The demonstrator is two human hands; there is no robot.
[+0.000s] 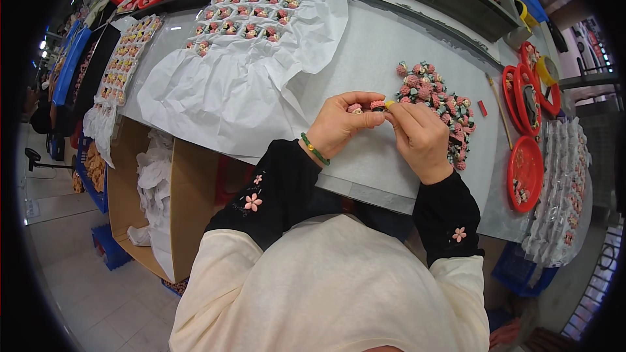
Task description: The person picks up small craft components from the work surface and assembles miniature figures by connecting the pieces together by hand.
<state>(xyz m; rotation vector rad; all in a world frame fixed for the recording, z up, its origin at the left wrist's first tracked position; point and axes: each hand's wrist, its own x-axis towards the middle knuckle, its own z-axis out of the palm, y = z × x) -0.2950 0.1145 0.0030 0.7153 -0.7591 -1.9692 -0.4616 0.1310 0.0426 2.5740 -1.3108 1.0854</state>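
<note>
Both of my hands meet over the white work sheet (391, 45), just left of the heap of pink berry-shaped pieces (433, 101). My left hand (339, 127) has its fingers curled shut around one pink piece (355, 108), and my right hand (420, 137) pinches a second pink piece (378, 104) with a small yellow part at its tip. The two pieces lie side by side between the fingertips, nearly touching. The heap sits nearer my right hand.

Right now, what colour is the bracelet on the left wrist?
Green: the bracelet circles the left wrist, clearest in the head view.
</note>
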